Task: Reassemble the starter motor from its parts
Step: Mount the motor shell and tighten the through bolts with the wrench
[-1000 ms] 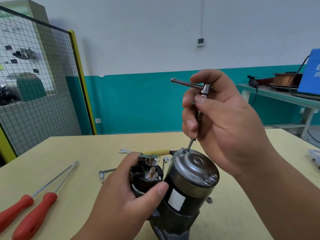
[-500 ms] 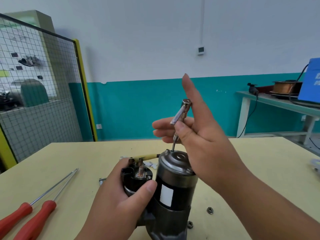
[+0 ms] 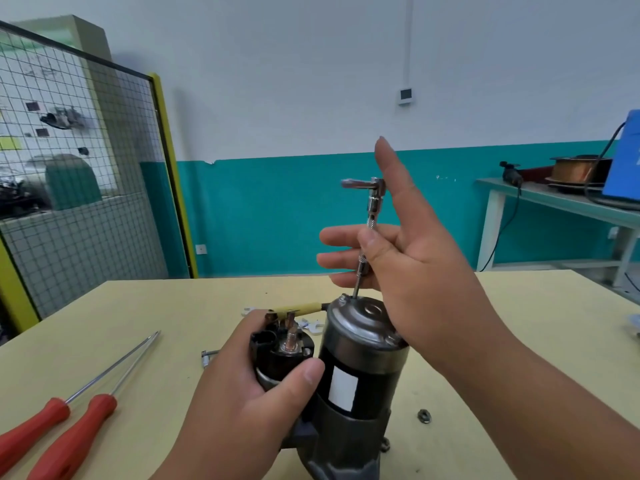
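The starter motor stood upright on the tabletop, the left hand keeping a closed grip around its side cylinder. The right hand pinched a T-handle driver, fingers otherwise spread. Likely heavy, rigid, smooth: best held low around the body.

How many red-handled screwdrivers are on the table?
2, side by side on the table, near left: the left screwdriver and the right screwdriver. Others may lie out of view.

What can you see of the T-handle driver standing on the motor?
The T-handle driver is silver metal: a short crossbar on top, a jointed shaft with knurled bands, a thin tip. It stands nearly upright, tip on the end cap of the starter motor. The right hand pinches its shaft between thumb and fingers.
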`<state>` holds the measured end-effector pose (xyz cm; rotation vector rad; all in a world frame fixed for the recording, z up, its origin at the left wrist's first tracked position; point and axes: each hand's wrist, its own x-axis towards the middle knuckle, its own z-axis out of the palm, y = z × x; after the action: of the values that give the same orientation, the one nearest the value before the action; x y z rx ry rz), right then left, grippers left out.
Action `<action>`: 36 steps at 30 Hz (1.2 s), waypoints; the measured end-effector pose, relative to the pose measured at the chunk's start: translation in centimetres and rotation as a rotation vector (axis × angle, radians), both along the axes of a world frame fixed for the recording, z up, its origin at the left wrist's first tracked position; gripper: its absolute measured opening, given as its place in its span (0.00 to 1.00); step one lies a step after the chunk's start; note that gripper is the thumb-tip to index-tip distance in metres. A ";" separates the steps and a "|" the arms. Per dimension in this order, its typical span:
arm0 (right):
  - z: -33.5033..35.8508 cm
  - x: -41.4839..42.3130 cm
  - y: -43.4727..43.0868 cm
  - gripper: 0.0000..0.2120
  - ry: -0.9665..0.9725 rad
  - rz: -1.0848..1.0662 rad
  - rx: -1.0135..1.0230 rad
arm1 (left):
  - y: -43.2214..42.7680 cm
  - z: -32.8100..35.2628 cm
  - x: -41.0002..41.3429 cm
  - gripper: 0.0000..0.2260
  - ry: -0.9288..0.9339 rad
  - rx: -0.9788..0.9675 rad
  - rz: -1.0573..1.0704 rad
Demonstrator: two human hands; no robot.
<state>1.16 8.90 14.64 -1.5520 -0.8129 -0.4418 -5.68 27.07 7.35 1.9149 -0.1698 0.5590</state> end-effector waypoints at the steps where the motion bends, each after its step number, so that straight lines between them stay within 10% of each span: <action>1: 0.0 0.1 0.0 0.35 0.001 0.012 -0.001 | 0.0 0.0 0.0 0.20 -0.003 -0.003 -0.001; 16: -0.5 0.0 0.0 0.38 0.031 0.054 0.010 | 0.3 -0.5 0.3 0.20 -0.016 -0.035 0.013; 24: -0.1 -0.7 -0.1 0.13 0.011 -0.223 -0.160 | 0.0 -0.5 0.1 0.22 -0.019 -0.005 0.047; 36: 0.6 -1.0 -0.4 0.13 0.022 -0.260 -0.344 | 0.0 -0.5 0.0 0.21 -0.016 -0.012 0.022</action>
<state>0.11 8.55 15.25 -1.9923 -0.6969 -0.4891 -5.69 27.05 6.86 1.9033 -0.1556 0.5887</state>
